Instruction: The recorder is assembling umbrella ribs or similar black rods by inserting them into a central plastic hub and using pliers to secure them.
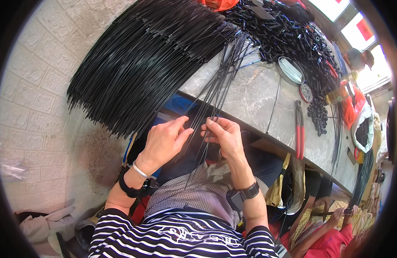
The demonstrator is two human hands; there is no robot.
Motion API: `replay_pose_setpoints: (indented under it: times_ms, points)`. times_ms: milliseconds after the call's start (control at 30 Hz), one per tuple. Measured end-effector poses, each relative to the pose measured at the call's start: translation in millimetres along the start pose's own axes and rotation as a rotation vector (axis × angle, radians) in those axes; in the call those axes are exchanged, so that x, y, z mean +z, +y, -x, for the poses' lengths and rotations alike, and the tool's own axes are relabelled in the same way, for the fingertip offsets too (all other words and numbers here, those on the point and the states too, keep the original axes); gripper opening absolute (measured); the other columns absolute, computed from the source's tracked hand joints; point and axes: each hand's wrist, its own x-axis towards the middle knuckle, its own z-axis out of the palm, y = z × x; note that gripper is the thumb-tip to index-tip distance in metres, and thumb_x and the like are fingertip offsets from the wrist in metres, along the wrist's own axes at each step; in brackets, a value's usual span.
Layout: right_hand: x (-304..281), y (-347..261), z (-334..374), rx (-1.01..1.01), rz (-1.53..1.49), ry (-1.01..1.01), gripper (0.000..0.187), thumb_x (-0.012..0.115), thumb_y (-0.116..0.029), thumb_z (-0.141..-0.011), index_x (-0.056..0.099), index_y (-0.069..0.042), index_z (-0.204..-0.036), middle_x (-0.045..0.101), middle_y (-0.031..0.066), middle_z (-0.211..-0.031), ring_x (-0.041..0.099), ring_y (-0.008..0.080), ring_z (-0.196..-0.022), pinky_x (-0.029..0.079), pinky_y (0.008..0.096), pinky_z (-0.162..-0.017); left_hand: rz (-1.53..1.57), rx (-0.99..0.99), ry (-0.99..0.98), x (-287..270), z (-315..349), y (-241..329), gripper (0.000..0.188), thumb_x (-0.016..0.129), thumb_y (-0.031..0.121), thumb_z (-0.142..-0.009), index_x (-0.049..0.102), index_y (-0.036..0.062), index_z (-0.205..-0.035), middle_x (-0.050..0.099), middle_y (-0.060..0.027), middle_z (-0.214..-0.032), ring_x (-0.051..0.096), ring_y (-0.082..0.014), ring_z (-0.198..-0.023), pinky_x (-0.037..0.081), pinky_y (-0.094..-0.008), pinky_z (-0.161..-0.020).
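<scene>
Several thin black rods (pixel 220 81) reach from the table top over its near edge toward my lap. My right hand (pixel 226 135) is closed, thumb against fingers, on a few of these rods. Just left of it is my left hand (pixel 162 139), its thumb and forefinger apart beside the rods. I see nothing held between those two fingertips; its other fingers are curled and partly hidden. A great pile of similar black rods (pixel 138 64) lies at the left, with their near ends overhanging the table edge.
On the grey table (pixel 254 92) are a heap of small black parts (pixel 288 34), an oval dish of pale strips (pixel 291 70), a round tin (pixel 306 92) and red-handled pliers (pixel 299 131). A brick wall (pixel 39 99) stands left. Another person's hands (pixel 342 215) hold dark rods at lower right.
</scene>
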Motion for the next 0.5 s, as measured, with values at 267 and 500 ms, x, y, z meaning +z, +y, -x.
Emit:
replay_pose_setpoints:
  times_ms: [267,500]
  points:
    - [-1,1,1,-0.01,0.017,0.02,0.02,0.062,-0.015,-0.089,0.063,-0.001,-0.103,0.067,0.0066,-0.082,0.065,0.0131,-0.07,0.054,0.0257,-0.061,-0.041,0.004,0.07,-2,-2,2,0.026,0.068,0.016,-0.083,0.063,0.0012,-0.105,0.064,-0.0076,-0.072,0.063,-0.0219,-0.062,0.05,-0.0327,-0.06]
    - [-1,0,1,-0.008,0.028,0.023,0.021,0.061,-0.016,-0.09,0.061,0.0,-0.104,0.066,0.0062,-0.081,0.063,0.0112,-0.068,0.052,0.0244,-0.058,-0.212,0.055,0.236,7,-13,-8,0.026,0.068,0.015,-0.08,0.063,0.003,-0.103,0.061,-0.0097,-0.096,0.06,-0.0275,-0.089,0.049,-0.0367,-0.074]
